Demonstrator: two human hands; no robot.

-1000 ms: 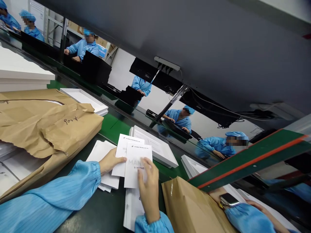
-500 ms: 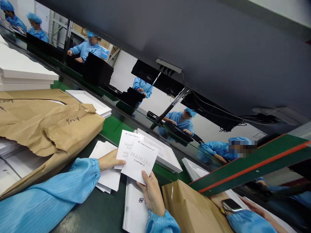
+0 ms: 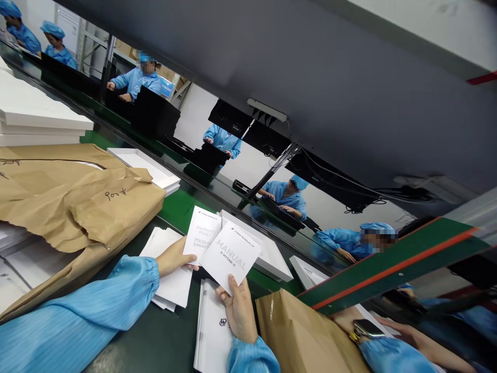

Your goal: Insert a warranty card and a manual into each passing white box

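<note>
My left hand (image 3: 173, 257) pinches a white warranty-policy leaflet (image 3: 202, 234) by its lower edge, above a loose pile of white leaflets (image 3: 171, 282). My right hand (image 3: 238, 310) grips a white booklet marked MANUAL (image 3: 230, 255) at its bottom corner, tilted and lifted over a stack of white booklets (image 3: 215, 331). The two papers overlap slightly, the manual in front. Both arms wear blue sleeves.
A large torn brown paper package (image 3: 77, 202) lies at the left, another brown package (image 3: 303, 336) at the right. White flat boxes (image 3: 267, 256) sit on the green conveyor (image 3: 178, 199). A neighbour's hand with a watch (image 3: 365, 327) is at lower right. Several workers in blue sit across the line.
My right hand has lifted the manual off the booklet stack and tilted it rightward. The left hand has raised the warranty leaflet slightly, showing more of its print.
</note>
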